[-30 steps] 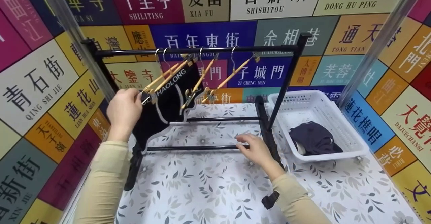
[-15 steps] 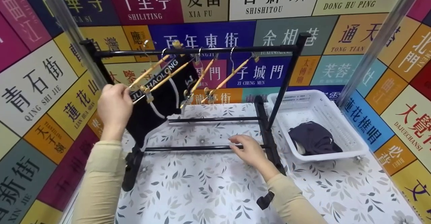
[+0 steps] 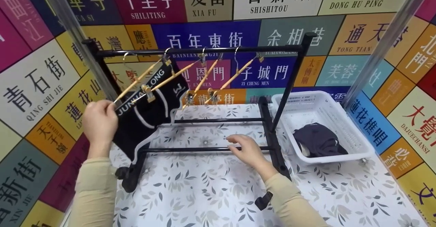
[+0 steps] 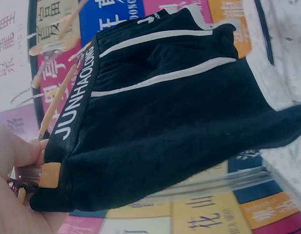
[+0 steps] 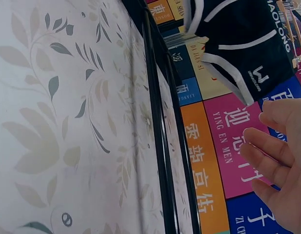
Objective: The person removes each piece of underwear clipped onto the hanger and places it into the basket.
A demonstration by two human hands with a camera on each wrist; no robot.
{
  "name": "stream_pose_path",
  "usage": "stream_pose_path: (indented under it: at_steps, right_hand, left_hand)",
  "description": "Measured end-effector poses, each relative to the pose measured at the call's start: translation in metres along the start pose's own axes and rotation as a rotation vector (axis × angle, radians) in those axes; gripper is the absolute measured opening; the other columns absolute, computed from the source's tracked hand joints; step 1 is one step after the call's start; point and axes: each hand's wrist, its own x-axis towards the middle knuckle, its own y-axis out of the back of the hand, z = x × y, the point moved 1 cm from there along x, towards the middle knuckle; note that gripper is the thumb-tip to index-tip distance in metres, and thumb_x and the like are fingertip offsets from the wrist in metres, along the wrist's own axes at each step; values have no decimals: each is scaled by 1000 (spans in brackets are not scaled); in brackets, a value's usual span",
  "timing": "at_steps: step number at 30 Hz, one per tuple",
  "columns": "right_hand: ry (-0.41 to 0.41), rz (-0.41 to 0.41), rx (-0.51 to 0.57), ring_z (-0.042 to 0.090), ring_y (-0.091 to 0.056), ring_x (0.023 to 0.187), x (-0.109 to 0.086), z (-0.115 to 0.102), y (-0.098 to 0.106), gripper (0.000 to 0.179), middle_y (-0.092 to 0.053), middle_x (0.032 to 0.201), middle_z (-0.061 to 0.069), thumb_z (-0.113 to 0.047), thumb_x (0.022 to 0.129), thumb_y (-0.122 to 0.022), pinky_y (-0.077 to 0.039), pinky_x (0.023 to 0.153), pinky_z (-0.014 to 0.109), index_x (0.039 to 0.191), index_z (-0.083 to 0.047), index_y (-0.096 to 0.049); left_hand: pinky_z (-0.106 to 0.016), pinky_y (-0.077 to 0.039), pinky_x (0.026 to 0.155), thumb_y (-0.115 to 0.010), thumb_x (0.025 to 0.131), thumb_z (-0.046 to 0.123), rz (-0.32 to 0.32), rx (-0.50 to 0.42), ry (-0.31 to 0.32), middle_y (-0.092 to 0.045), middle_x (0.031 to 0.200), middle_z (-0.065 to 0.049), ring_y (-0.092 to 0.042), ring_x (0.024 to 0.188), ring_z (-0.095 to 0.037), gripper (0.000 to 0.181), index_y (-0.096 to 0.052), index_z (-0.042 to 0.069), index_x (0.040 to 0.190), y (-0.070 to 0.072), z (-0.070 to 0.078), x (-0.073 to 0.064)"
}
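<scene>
A pair of black boxer briefs (image 3: 136, 131) with white piping and lettering on the waistband hangs from a wooden clip hanger (image 3: 138, 80). My left hand (image 3: 99, 126) grips the near end of this hanger, beside the clip (image 4: 50, 174) on the waistband. The hanger's metal hook (image 3: 126, 59) is at the top rail (image 3: 224, 50) of a black rack, near its left end. Low and right of the briefs, my right hand (image 3: 248, 152) hovers with fingers loosely bent and holds nothing; its palm shows in the right wrist view.
Several more wooden clip hangers, such as one hanger (image 3: 235, 74), hang along the rail to the right. A white plastic basket (image 3: 366, 148) with dark cloth (image 3: 316, 140) inside stands right of the rack. Two lower bars (image 3: 201, 149) cross above the floral-patterned surface (image 3: 204, 193).
My left hand has moved left and lately down, taking the hanger and briefs away from the other hangers. The hook rose above the rail, then came down farther left. My right hand drifted slightly left.
</scene>
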Motion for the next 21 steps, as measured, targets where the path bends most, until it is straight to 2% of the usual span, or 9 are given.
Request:
stream_pose_path:
  at_steps: [5,12,16,21]
  right_hand:
    - [7,-2,8,24,-64,105,5,-3,-7,26,-68,114,5,-17,94,-68,-49,92,43,119,-11,-67]
    - [-13,-29,7,26,-61,112,9,-7,-15,32,-66,122,6,-22,96,-66,-46,97,44,127,-12,-65]
    - [-31,-42,21,29,-59,117,8,-7,-15,36,-64,127,8,-23,96,-65,-44,100,46,130,-12,-63]
    - [-20,-27,42,30,-59,117,6,-3,-14,38,-64,126,10,-21,95,-66,-44,100,47,131,-10,-62]
  left_hand:
    - [-54,-43,83,-59,97,16,-59,11,45,-62,100,-21,-56,92,-38,22,-71,0,105,-14,-23,-15]
    - [-54,-43,82,-63,95,13,-126,-29,54,-63,98,-20,-57,91,-39,17,-71,0,100,-41,-50,-40]
    - [-52,-44,79,-67,91,8,-132,-85,-33,-66,92,-20,-59,87,-38,11,-72,-1,92,-57,-61,-52]
    - [-50,-46,79,-69,88,4,-175,-127,-150,-70,88,-18,-62,85,-37,6,-73,-1,86,-69,-69,-61]
